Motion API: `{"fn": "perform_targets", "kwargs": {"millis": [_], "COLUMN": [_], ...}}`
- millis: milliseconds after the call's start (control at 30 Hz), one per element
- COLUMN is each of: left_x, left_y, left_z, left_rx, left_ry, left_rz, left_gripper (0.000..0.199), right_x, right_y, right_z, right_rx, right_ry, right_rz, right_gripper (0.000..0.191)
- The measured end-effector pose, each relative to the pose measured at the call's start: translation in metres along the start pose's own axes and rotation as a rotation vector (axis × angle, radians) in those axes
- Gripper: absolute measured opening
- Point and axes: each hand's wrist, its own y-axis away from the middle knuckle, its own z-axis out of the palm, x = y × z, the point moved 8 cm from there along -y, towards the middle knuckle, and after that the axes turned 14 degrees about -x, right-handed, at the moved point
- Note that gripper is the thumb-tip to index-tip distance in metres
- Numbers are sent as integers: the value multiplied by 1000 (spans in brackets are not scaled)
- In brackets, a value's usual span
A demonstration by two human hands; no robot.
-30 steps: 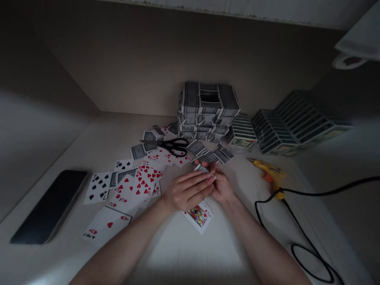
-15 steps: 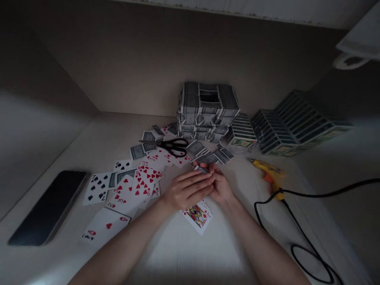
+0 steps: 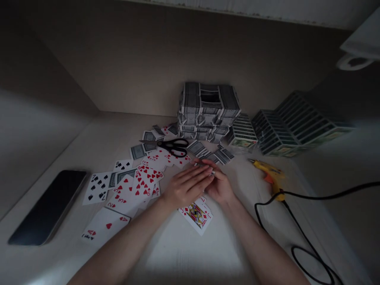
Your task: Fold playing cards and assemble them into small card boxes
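Observation:
My left hand [image 3: 187, 185] and my right hand [image 3: 220, 183] are pressed together over the middle of the table. Between them they grip a playing card [image 3: 213, 173], mostly hidden; only a small pale edge shows past the left fingertips. Below the hands lies a jack of diamonds [image 3: 196, 215], face up on another red card. Just beyond the fingers are several face-down cards [image 3: 198, 148]. Behind these stands a boxy structure built of cards [image 3: 208, 109], with an opening in its top.
Black scissors [image 3: 170, 146] lie on spread cards. More face-up cards [image 3: 144, 182] fan out leftward to a dark phone [image 3: 49, 208]. At right rest a yellow glue gun [image 3: 271, 174] with a looping black cable [image 3: 303, 194], and slatted card stacks [image 3: 297, 122]. A wall stands behind.
My right fingers have curled further over the card, so its patterned back that showed before is now nearly covered. Both hands stay in about the same place.

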Motion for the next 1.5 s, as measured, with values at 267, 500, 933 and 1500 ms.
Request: {"fn": "perform_targets", "kwargs": {"millis": [267, 500, 933, 1500], "left_x": [-8, -10, -20, -40], "left_y": [2, -4, -4, 10], "left_z": [4, 4, 10, 5], "left_rx": [-31, -77, -94, 93], "left_ry": [-40, -29, 138, 294], "left_rz": [-97, -130, -176, -464], "left_gripper": [48, 48, 46, 63], "right_x": [15, 13, 3, -7], "right_y": [1, 1, 1, -4], "right_z": [-4, -15, -22, -6], "right_rx": [65, 157, 200, 92], "right_ry": [-138, -20, 325, 304], "right_rz": [143, 132, 15, 27], "right_gripper": [20, 15, 9, 30]}}
